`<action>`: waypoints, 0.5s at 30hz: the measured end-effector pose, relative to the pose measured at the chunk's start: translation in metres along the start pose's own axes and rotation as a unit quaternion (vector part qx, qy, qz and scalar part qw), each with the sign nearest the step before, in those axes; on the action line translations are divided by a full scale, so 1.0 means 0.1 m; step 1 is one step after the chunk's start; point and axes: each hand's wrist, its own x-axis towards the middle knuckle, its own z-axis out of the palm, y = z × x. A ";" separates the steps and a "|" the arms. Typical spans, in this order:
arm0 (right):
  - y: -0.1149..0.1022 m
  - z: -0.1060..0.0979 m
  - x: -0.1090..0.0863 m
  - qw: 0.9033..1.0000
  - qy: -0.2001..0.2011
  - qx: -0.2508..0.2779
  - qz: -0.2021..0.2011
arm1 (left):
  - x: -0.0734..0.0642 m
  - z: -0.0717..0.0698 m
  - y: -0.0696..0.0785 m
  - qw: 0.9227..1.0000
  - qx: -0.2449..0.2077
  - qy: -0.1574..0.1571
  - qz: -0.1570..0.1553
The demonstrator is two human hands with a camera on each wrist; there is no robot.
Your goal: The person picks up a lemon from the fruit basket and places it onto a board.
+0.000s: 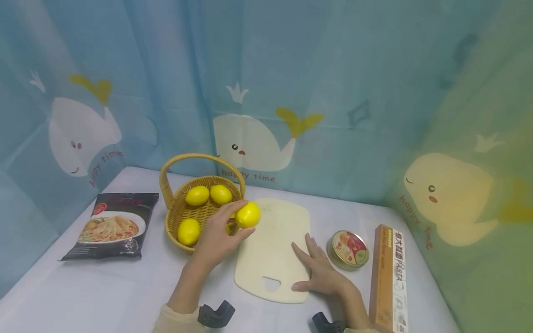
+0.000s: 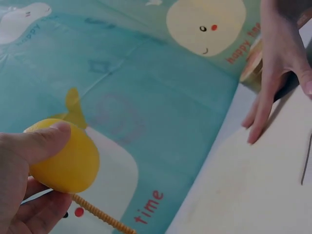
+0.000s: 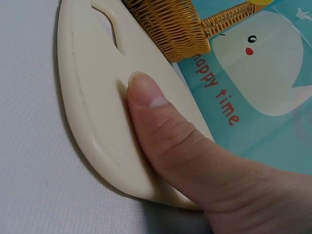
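Observation:
Between thumb and fingers, my left hand (image 1: pixel 220 236) grips a yellow lemon (image 1: pixel 248 214), held up at the boundary of the basket and the board. In the left wrist view the lemon (image 2: pixel 68 156) is pinched from the side, clear of any surface. The wicker basket (image 1: pixel 170 222) with an arched handle holds several more lemons, one partly hidden behind the left hand. My right hand (image 1: pixel 322 273) rests with spread, straight fingers on the right edge of the cream cutting board (image 1: pixel 270 249). Up close in the right wrist view, its thumb (image 3: pixel 165 122) lies over the board.
A black noodle packet (image 1: pixel 112 226) lies left of the basket. Right of the board sit a round tin (image 1: pixel 348 249) and a long pasta box (image 1: pixel 387 277). A blue whale-print curtain (image 1: pixel 333 152) closes off the back and sides of the white table (image 1: pixel 104 296).

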 end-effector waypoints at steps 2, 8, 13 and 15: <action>0.00 0.00 0.02 1.000 0.003 -0.001 -0.001 | 0.00 0.00 0.01 1.000 0.009 0.002 0.005; 0.01 0.03 0.02 1.000 0.003 0.011 0.003 | -0.02 0.03 0.04 1.000 0.024 -0.001 0.010; -0.01 0.03 0.01 1.000 0.000 0.015 0.009 | 0.00 0.06 0.07 0.999 0.032 -0.001 0.023; -0.01 0.02 0.01 1.000 0.005 0.009 0.010 | 0.01 0.07 0.08 0.999 0.031 -0.004 0.031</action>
